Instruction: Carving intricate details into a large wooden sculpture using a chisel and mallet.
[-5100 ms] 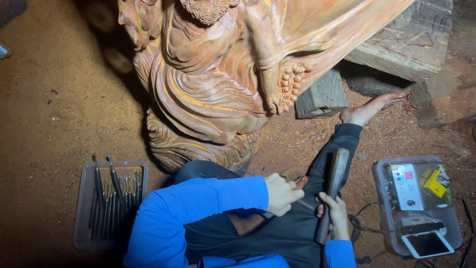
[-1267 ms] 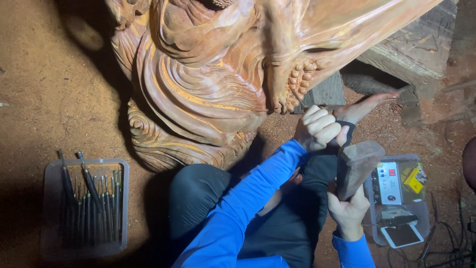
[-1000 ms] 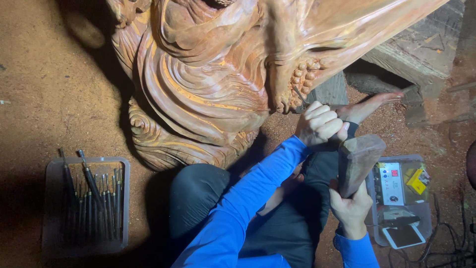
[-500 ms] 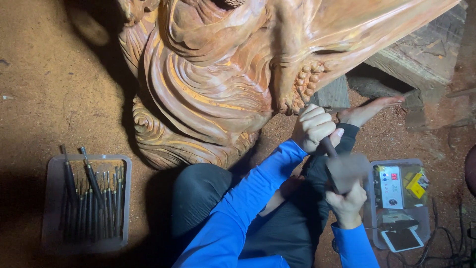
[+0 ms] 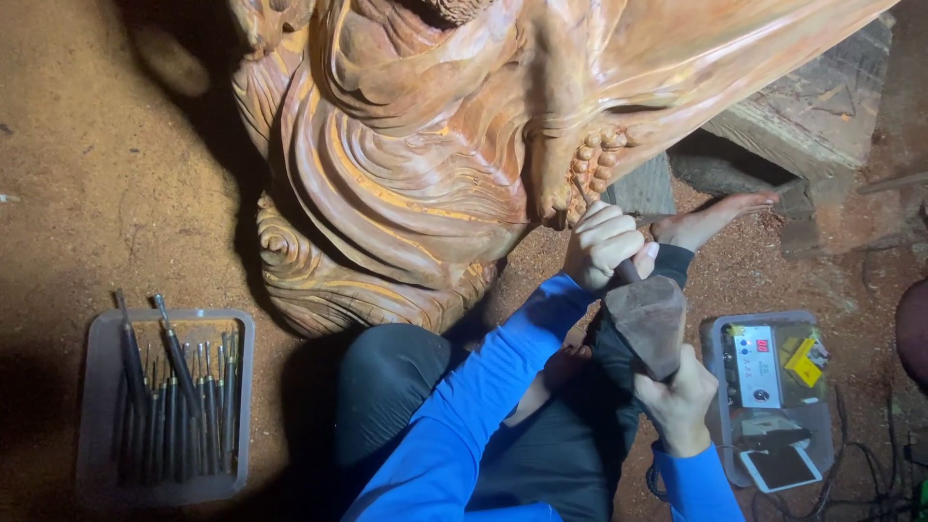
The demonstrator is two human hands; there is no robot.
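A large carved wooden statue (image 5: 435, 145) with flowing folds fills the top of the view. My left hand (image 5: 601, 246) is wrapped around a chisel whose tip meets the beaded carving (image 5: 590, 174) on the statue's lower right. My right hand (image 5: 680, 401) grips the handle of a dark wooden mallet (image 5: 648, 324); its head sits right against the chisel's butt end below my left fist. Both arms wear blue sleeves. My legs in dark trousers are folded beneath, one bare foot (image 5: 710, 217) stretched toward the statue.
A clear tray (image 5: 97, 406) of several dark-handled chisels lies on the dirt floor at the left. Another tray (image 5: 773, 396) at the right holds small devices, a phone and cables. Timber blocks (image 5: 802, 116) prop the statue at the upper right.
The mallet has swung down from a raised position onto the chisel end. Five seconds ago my left hand rested near my knee; now it holds the chisel at the beads.
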